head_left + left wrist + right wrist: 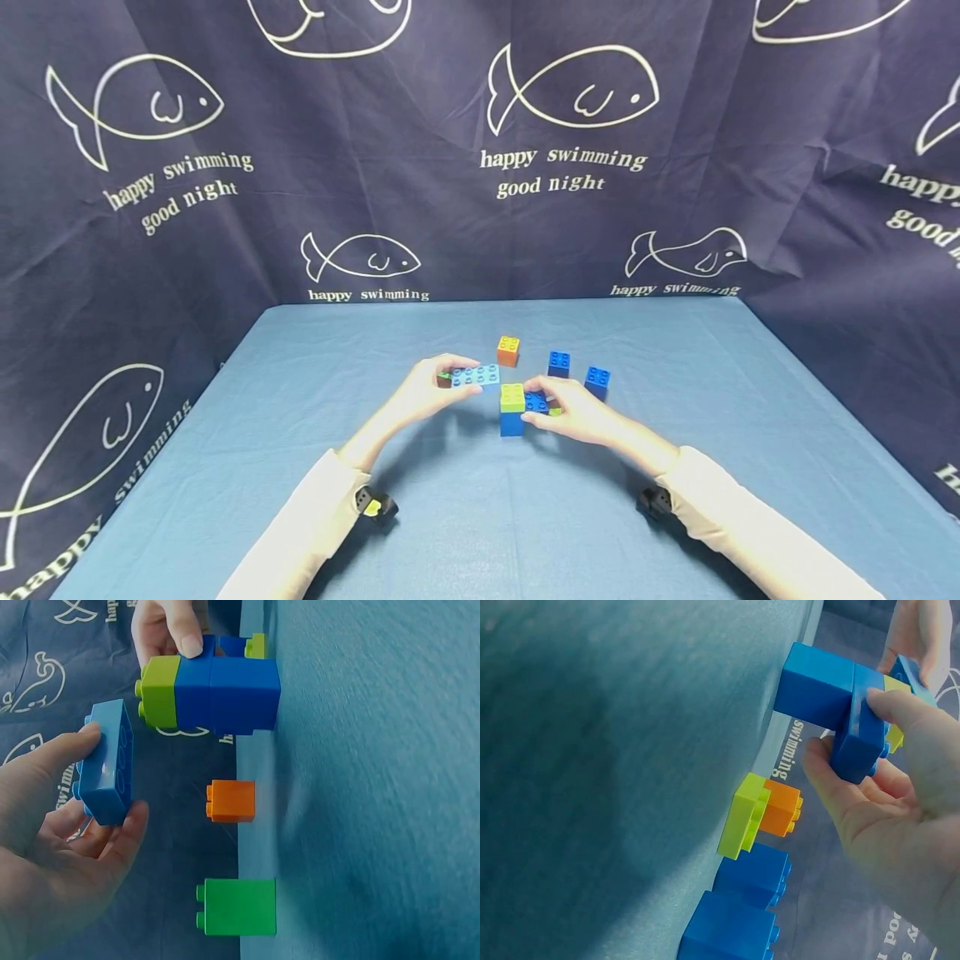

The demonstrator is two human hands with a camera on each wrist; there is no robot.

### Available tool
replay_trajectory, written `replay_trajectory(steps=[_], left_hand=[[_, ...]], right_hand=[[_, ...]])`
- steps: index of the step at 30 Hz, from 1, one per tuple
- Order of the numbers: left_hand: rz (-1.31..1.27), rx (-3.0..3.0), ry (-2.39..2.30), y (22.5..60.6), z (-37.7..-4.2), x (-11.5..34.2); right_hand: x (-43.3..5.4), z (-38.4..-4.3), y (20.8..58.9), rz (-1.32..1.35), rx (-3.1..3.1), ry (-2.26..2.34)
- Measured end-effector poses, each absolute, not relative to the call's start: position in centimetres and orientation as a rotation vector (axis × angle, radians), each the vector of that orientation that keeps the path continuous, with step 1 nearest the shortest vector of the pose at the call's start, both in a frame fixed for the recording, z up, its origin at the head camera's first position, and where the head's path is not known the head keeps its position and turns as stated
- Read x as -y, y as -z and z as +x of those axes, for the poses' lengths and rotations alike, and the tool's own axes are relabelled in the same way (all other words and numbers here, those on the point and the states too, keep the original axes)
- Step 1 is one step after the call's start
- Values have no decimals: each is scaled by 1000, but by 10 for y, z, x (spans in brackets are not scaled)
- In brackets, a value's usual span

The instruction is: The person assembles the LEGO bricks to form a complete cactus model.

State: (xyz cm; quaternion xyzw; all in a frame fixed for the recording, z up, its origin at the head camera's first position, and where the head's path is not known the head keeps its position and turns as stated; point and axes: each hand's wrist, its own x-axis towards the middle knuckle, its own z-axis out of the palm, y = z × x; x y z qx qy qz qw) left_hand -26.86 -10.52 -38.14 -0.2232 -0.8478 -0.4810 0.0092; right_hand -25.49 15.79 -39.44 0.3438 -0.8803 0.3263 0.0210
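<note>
My left hand (420,393) pinches a light blue building brick (476,377) between thumb and fingers, held above the table to the left of a small stack. The stack has a blue block (512,424) at the bottom, a dark blue brick (861,739) across it that juts out to the right, and a lime brick (512,397) on top. With thumb and fingers, my right hand (577,412) grips the jutting end of that dark blue brick. Between the light blue brick and the lime brick a small gap shows in the head view.
Behind the stack stands an orange brick (507,353). Two blue bricks, a nearer one (597,382) and a farther one (558,364), are beyond my right hand. A green brick (241,907) stands behind my left hand. A flat lime brick (744,814) lies right of the stack.
</note>
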Motion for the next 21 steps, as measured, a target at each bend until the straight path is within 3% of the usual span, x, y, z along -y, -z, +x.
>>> replay_trajectory(steps=[21], left_hand=[[-770, 2641, 1503, 379, -267, 90]], right_hand=[[-161, -256, 395, 1105, 2707, -1053]])
